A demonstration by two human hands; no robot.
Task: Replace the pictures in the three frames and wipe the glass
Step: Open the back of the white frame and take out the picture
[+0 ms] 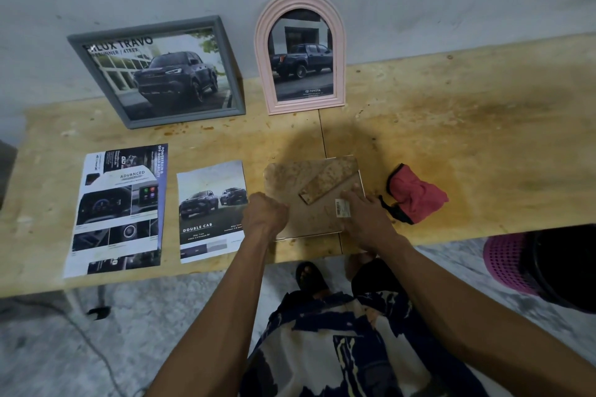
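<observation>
Frames first: the grey frame (158,72) leans on the wall at far left, the pink arched frame (301,53) stands beside it, both showing trucks. On the table (467,126), two loose prints: the tall brochure page (117,209), then the double-cab picture (211,211). Left hand (266,214), fingers curled at the edge of the face-down third frame (311,200); right hand (362,213) presses flat on its backing. Red cloth (416,195) lies crumpled just right.

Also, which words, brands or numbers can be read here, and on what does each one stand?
"HILUX TRAVO": grey frame picture.
"TOYOTA": pink arched frame picture.
"ADVANCED", "POWERTRAIN & OFF-ROAD ABILITY": large brochure sheet.
"DOUBLE CAB": smaller sheet.
Barcode sticker on the face-down frame, and all small print: unreadable.
</observation>
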